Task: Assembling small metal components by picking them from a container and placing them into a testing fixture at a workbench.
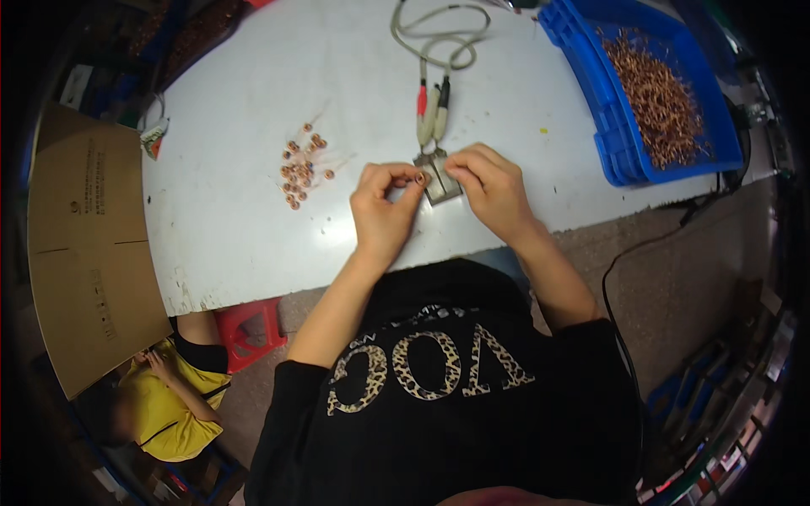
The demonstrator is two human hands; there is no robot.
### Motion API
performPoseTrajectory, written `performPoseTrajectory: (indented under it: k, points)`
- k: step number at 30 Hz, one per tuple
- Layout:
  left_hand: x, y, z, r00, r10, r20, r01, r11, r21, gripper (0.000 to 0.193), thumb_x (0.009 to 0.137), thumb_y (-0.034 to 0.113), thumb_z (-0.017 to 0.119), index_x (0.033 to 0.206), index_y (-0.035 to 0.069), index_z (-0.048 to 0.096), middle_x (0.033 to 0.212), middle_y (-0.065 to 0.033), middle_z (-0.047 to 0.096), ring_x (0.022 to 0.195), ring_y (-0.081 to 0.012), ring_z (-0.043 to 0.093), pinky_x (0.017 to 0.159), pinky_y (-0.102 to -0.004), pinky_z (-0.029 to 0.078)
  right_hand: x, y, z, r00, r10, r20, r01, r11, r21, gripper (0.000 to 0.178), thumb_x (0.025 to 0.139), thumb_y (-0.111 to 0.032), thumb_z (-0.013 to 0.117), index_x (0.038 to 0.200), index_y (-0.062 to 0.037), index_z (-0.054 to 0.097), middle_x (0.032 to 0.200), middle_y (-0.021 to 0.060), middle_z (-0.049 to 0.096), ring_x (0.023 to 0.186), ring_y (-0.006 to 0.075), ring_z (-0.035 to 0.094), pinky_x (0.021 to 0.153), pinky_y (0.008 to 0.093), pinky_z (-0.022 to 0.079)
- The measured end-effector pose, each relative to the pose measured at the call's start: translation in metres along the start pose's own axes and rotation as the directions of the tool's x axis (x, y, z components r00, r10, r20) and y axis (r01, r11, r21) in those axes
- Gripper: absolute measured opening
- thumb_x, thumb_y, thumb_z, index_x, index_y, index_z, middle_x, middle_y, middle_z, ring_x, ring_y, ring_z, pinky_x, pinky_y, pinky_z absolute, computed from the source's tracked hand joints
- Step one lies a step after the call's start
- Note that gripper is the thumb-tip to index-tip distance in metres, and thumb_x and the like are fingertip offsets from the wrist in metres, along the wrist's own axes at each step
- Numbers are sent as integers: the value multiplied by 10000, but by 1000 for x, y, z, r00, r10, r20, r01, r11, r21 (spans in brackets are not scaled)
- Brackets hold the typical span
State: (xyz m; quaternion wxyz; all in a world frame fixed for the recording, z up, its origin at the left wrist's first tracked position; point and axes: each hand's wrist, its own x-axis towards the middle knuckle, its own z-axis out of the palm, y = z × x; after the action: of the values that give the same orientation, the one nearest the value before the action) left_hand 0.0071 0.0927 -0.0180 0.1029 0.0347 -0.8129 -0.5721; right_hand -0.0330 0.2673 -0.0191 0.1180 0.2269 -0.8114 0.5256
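Note:
Between the thumb and forefinger of my left hand is a small copper coil. It sits at the left edge of a small metal fixture on the white table. My right hand is closed in a pinch at the fixture's right side; whatever its fingertips hold is too small to make out. Two clip leads, one with a red sleeve and one with a black sleeve, grip the fixture's far end. Left of my hands lies a loose group of copper coils with thin wire ends.
A blue bin heaped with copper pieces stands at the far right. The grey cable loops behind the fixture. Cardboard stands along the table's left edge. A person in yellow is beside a red stool at lower left.

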Motion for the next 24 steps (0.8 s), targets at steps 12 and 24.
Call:
performPoseTrajectory:
  k: [12,24]
  points:
    - [1,2,-5,928,359,99,-361,932,9,146,850,-9,760,984,20,709,922,-59,662,820,-144,593,753,-250,491,-1,1,-7,992,22,124,-35,994,105,112,848,81,618,921,-1,642,857,68,613,685,168,518,628,261,429]
    - [22,-8,-74,881,472,3,-382,709,592,229,782,97,787,993,45,714,890,-55,649,819,-244,558,811,-358,446,39,24,-119,859,365,-360,5,696,718,233,1029,-41,532,1239,56,566,1031,125,650,784,127,568,744,246,484]
